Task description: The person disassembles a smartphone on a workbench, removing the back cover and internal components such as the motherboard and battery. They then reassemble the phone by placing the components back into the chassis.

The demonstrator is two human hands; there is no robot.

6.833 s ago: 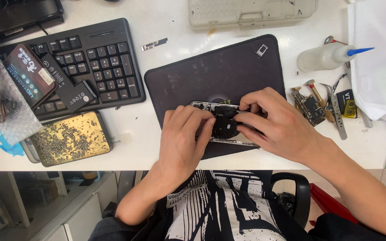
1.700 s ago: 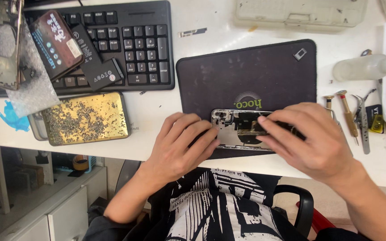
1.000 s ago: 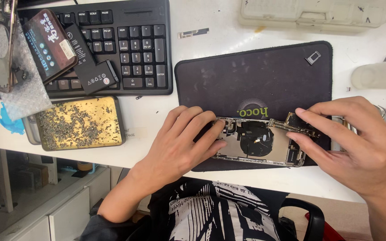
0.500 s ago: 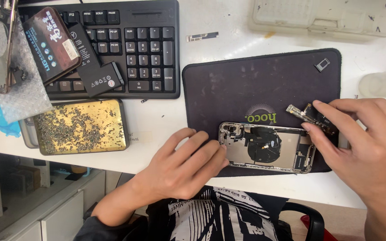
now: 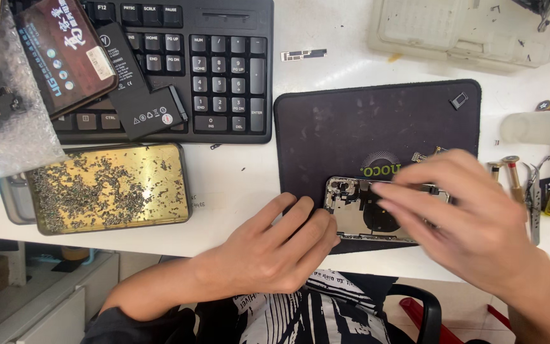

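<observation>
holding opened phone [image 5: 358, 213], gold tray [image 5: 106, 188] (tiny screws [image 5: 84, 197])

- White bench [image 5: 243, 185], evenly lit, stretching left to right across the scene.
- Below near edge at left, pale cabinet [image 5: 39, 306] with a shadowed shelf above it.
- Black chair armrest [image 5: 424, 306] near right, red object [image 5: 434, 322] just beside it on the floor.

Right hand [image 5: 472, 223] now spread, blurred, over the opened silver phone housing [image 5: 358, 213] on the dark mat, no longer pinching the small part at its right end. Left hand [image 5: 275, 248] shifted slightly right, fingertips touching the housing's left edge.
</observation>
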